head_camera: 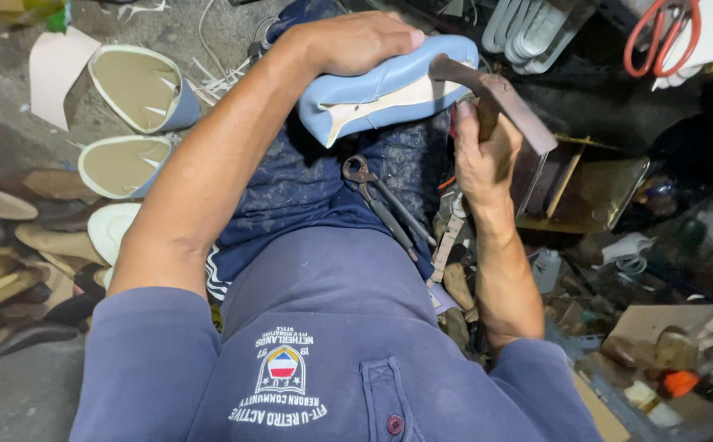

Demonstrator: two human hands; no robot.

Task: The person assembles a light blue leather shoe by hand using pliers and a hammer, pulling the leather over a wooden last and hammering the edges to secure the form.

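A light blue shoe (pixel 389 88) lies sole-up on my knee, its pale insole showing. My left hand (pixel 356 41) presses down on its far side and holds it steady. My right hand (pixel 483 155) grips the handle of a rusty brown hammer (pixel 495 94), whose head touches the shoe's right end. Dark metal pincers (pixel 381 200) rest on my lap just below the shoe, touched by neither hand.
Two more blue shoes (pixel 139 86) lie sole-up on the floor at left, above a row of shoe soles and lasts (pixel 4 278). Red-handled scissors (pixel 659 37) hang at top right. A cluttered box (pixel 586 192) and scraps crowd the right side.
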